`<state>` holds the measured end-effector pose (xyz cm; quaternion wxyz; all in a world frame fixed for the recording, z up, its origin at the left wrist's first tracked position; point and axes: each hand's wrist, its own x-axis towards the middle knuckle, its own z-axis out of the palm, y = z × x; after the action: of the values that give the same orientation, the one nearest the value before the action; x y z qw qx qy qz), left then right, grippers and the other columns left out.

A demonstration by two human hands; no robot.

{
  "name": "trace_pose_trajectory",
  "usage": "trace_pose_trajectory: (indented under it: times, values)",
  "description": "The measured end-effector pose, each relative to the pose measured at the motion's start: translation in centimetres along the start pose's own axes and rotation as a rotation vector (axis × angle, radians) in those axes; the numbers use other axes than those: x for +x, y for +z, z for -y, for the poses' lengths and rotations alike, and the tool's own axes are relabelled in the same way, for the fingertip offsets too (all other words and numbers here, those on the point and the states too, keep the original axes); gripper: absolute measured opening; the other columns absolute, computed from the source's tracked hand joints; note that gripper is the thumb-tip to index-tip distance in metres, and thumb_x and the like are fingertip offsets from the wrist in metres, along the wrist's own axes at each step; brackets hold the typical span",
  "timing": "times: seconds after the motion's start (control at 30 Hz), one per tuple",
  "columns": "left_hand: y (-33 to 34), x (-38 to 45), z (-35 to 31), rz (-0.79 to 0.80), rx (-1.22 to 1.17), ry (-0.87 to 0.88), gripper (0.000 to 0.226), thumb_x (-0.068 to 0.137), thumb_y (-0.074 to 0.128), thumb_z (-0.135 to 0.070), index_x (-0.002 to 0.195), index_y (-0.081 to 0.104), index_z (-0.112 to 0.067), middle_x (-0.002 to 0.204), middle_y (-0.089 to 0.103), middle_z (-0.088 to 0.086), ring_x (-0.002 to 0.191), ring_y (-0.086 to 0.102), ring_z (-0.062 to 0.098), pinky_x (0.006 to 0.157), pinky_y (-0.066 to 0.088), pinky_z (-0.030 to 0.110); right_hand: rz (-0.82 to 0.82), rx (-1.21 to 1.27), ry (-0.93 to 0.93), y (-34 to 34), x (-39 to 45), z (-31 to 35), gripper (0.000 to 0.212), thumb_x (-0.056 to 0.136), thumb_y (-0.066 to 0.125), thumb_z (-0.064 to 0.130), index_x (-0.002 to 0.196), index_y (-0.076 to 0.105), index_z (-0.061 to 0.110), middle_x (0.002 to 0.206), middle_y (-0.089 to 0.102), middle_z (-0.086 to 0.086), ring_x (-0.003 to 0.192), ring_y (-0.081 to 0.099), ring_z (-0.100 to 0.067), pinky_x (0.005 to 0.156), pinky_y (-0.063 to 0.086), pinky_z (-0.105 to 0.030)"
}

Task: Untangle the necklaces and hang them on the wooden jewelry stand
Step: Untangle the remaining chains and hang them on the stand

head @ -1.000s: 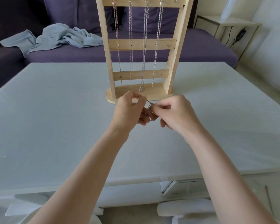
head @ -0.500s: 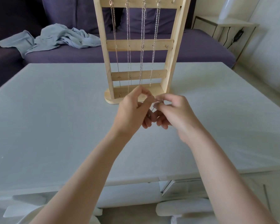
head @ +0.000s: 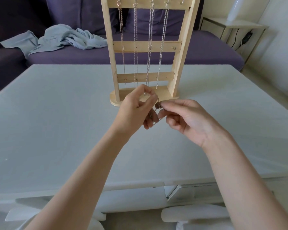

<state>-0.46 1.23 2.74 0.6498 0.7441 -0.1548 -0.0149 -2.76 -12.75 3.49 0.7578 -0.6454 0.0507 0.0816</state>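
A wooden jewelry stand (head: pixel 181 47) rises at the far middle of the table, with several silver necklaces (head: pixel 150 47) hanging from its top hooks. Just in front of its base, my left hand (head: pixel 136 108) and my right hand (head: pixel 186 117) hold one thin necklace (head: pixel 157 106) between them. My right thumb and forefinger pinch a small dark pendant or clasp on it. My left fingers are curled round the chain, which loops down between the two hands. Most of the chain is hidden by my fingers.
The white table (head: pixel 56 122) stretches wide on both sides of my arms. Behind it stands a purple sofa (head: pixel 90 55) with a crumpled grey-blue cloth (head: pixel 60 39). A white side table (head: pixel 231 29) is at the back right.
Both hands have drawn slightly apart, the right one turning its palm more towards me. The pinched end of the chain now shows between them. The view has tilted up a little.
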Motion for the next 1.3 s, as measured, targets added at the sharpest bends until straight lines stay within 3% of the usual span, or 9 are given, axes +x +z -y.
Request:
trace_pose_trajectory:
  times: [0.23, 0.37, 0.5, 0.63, 0.9, 1.03, 1.2, 1.3]
  values:
    - [-0.04, 0.16, 0.19, -0.007, 0.032, 0.015, 0.015, 0.097, 0.047, -0.01, 0.082, 0.048, -0.014, 0.043, 0.054, -0.001, 0.034, 0.045, 0.013, 0.036, 0.035, 0.018, 0.066, -0.037, 0.027, -0.17, -0.09, 0.2, 0.01, 0.088, 0.057, 0.006, 0.09, 0.067, 0.002, 0.062, 0.067, -0.008, 0.037, 0.041, -0.007, 0.035, 0.028, -0.014]
    - [-0.08, 0.11, 0.26, 0.002, 0.053, 0.001, 0.014, 0.097, 0.048, -0.011, 0.084, 0.049, -0.014, 0.043, 0.056, 0.001, 0.033, 0.044, 0.012, 0.036, 0.036, 0.018, -0.037, -0.065, 0.053, -0.38, 0.2, 0.12, 0.006, 0.085, 0.063, 0.004, 0.081, 0.066, 0.005, 0.064, 0.07, -0.006, 0.043, 0.053, -0.005, 0.038, 0.035, -0.012]
    - [-0.12, 0.18, 0.58, -0.012, 0.091, -0.03, 0.009, 0.096, 0.049, -0.013, 0.087, 0.051, -0.013, 0.044, 0.058, 0.001, 0.034, 0.046, 0.011, 0.038, 0.037, 0.018, -0.103, -0.073, 0.014, -0.66, 0.32, -0.01, 0.003, 0.086, 0.063, 0.003, 0.085, 0.066, 0.004, 0.071, 0.073, -0.006, 0.056, 0.066, -0.009, 0.042, 0.039, -0.012]
    - [-0.15, 0.23, 0.68, -0.026, 0.089, -0.058, 0.009, 0.096, 0.048, -0.013, 0.088, 0.051, -0.012, 0.043, 0.058, 0.001, 0.033, 0.046, 0.011, 0.037, 0.037, 0.017, -0.139, -0.025, -0.037, -0.77, 0.29, 0.02, 0.008, 0.088, 0.059, 0.001, 0.087, 0.066, 0.003, 0.071, 0.073, -0.006, 0.059, 0.068, -0.012, 0.044, 0.042, -0.013]
    - [-0.06, 0.05, 0.87, 0.07, -0.114, -0.439, 0.009, 0.093, 0.056, -0.016, 0.085, 0.055, -0.014, 0.057, 0.063, -0.001, 0.044, 0.052, 0.008, 0.045, 0.044, 0.015, -0.259, -0.226, -0.243, -0.25, 0.81, -0.36, 0.006, 0.085, 0.063, -0.001, 0.084, 0.068, 0.0, 0.074, 0.065, -0.009, 0.056, 0.062, -0.008, 0.046, 0.043, -0.017]
    - [-0.54, 0.02, 0.44, 0.075, -0.139, -0.383, 0.008, 0.09, 0.061, -0.021, 0.083, 0.058, -0.02, 0.075, 0.06, -0.005, 0.054, 0.054, 0.007, 0.044, 0.037, 0.014, -0.206, -0.18, -0.208, -0.31, 0.62, -0.2, 0.008, 0.087, 0.062, 0.002, 0.083, 0.068, 0.003, 0.074, 0.065, -0.007, 0.055, 0.058, -0.012, 0.044, 0.04, -0.018]
    - [-0.26, 0.06, 0.76, 0.105, -0.006, -0.314, 0.009, 0.084, 0.069, -0.019, 0.081, 0.061, -0.017, 0.065, 0.053, -0.008, 0.053, 0.05, 0.003, 0.046, 0.038, 0.012, -0.164, -0.094, -0.166, -0.36, 0.4, 0.08, 0.011, 0.09, 0.057, 0.002, 0.083, 0.066, 0.006, 0.072, 0.068, -0.005, 0.051, 0.058, -0.012, 0.043, 0.038, -0.017]
    - [-0.13, 0.06, 0.94, 0.093, -0.042, -0.329, 0.008, 0.085, 0.067, -0.012, 0.082, 0.06, -0.014, 0.061, 0.052, -0.007, 0.053, 0.049, 0.004, 0.047, 0.039, 0.012, -0.158, -0.055, -0.135, -0.39, 0.42, 0.11, 0.012, 0.09, 0.056, 0.003, 0.083, 0.064, 0.007, 0.071, 0.07, -0.005, 0.05, 0.058, -0.012, 0.041, 0.037, -0.017]
